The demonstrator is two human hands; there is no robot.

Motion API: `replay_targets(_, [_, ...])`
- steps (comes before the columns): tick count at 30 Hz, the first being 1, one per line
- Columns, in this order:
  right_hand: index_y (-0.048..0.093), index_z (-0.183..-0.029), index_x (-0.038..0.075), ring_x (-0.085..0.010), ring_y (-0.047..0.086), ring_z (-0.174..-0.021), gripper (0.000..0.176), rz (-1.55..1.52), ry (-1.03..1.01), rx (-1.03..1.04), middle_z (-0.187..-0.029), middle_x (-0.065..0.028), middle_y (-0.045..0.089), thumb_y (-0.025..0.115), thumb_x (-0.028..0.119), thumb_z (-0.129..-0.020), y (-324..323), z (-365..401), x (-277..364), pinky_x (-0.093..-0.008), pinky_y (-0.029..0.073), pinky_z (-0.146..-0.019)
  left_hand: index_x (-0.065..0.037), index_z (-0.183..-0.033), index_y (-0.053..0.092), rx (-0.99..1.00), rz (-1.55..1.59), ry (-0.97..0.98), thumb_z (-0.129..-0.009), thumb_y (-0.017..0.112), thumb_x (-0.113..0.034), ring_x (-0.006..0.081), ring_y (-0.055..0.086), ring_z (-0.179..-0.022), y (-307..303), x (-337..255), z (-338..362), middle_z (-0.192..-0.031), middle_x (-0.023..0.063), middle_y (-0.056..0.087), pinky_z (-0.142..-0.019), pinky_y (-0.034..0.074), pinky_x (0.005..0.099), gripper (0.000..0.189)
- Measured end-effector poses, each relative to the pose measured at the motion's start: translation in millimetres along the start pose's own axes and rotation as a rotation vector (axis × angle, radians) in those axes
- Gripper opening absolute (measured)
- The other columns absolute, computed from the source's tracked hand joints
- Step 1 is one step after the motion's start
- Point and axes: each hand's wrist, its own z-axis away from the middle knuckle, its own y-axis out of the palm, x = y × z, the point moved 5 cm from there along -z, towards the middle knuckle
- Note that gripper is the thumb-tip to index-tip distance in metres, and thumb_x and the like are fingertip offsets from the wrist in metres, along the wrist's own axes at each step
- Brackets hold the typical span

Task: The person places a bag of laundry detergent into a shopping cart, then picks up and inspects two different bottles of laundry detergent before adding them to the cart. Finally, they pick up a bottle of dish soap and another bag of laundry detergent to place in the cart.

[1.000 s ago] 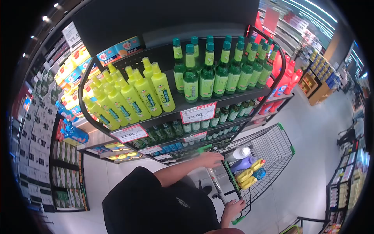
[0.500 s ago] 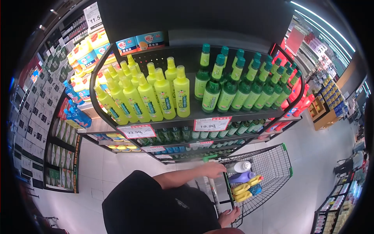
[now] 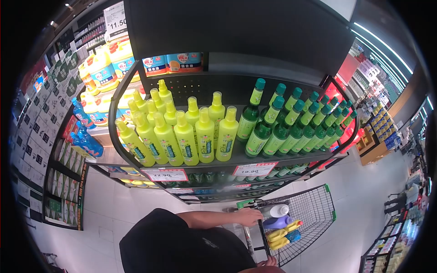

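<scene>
A black wire shopping cart [image 3: 314, 214] with green corners stands in front of me. My left hand [image 3: 248, 217] is closed on the left end of its handle. Lower in view, my right hand [image 3: 267, 262] rests with its fingers curled over the other end of the handle, partly cut off by my body. Inside the cart, near the handle, lie a white bottle [image 3: 279, 210], a purple bottle [image 3: 277, 222], yellow bottles [image 3: 276, 235] and a blue item [image 3: 293, 235] whose kind I cannot make out.
Beside the cart, a shelf [image 3: 209, 164] holds several yellow-green spray bottles [image 3: 186, 141] and green glass-like bottles [image 3: 282, 132], with price tags [image 3: 256, 169] below. Large yellow jugs [image 3: 102, 73] stand left. Boxed goods [image 3: 63, 191] line the far left; another person [image 3: 400, 200] is at far right.
My view has tilted, so the shelf, the cart and my hands sit lower in the picture. Both hands stay at the cart handle, and the cart's contents look the same.
</scene>
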Motion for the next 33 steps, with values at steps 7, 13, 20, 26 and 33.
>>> replay_targets(7, [0.063,-0.114,-0.003,-0.0443,0.057,-0.119,0.041,0.019,0.043,0.001,-0.117,-0.0214,0.064,0.055,-0.012,-0.075,-5.4,-2.2,7.0,-0.0544,0.048,-0.101,-0.010,-0.135,0.063,-0.029,-0.022,0.042,-0.094,0.067,-0.028,0.0235,0.058,-0.135,2.0,2.0,0.4,-0.141,0.0054,0.063,-0.102,0.055,0.0426,0.045])
replay_targets(13, [0.064,-0.112,-0.002,-0.0440,0.058,-0.118,0.038,0.024,0.031,0.021,-0.116,-0.0195,0.066,0.054,-0.013,-0.077,-8.2,-5.7,15.3,-0.0542,0.048,-0.101,-0.009,-0.135,0.063,0.013,0.024,0.022,-0.095,0.066,-0.026,0.0263,0.057,-0.137,-3.1,-1.3,2.0,-0.144,0.0073,0.062,-0.106,0.054,0.0436,0.044])
replay_targets(20, [0.069,-0.112,-0.001,-0.0414,0.065,-0.114,0.042,-0.270,-0.257,-0.020,-0.116,-0.0174,0.071,0.057,-0.014,-0.074,1.3,-127.8,145.8,-0.0522,0.051,-0.101,-0.008,-0.133,0.064,-0.077,0.133,0.143,-0.098,0.062,-0.022,0.0296,0.060,-0.132,-9.1,2.6,13.1,-0.143,0.0116,0.062,-0.103,0.054,0.0443,0.037])
replay_targets(26, [0.070,-0.115,-0.002,-0.0412,0.067,-0.117,0.041,-0.611,-0.749,-0.056,-0.120,-0.0176,0.071,0.063,-0.011,-0.076,-14.1,-259.2,300.3,-0.0490,0.055,-0.101,-0.007,-0.143,0.060,-0.291,0.412,0.019,-0.099,0.062,-0.023,0.0339,0.060,-0.135,-56.9,9.3,40.1,-0.147,0.0161,0.062,-0.112,0.049,0.0443,0.047])
replay_targets(33, [0.038,-0.156,-0.005,-0.0401,0.055,-0.136,0.070,-0.904,-0.530,0.195,-0.148,-0.0258,0.054,0.070,0.001,-0.094,-23.0,-336.6,411.3,-0.0470,0.047,-0.112,0.003,-0.124,0.067,-0.677,0.623,-0.140,-0.097,0.069,-0.009,0.0240,0.073,-0.100,-144.5,11.1,90.2,-0.110,0.0153,0.075,-0.087,0.057,0.0386,0.030])
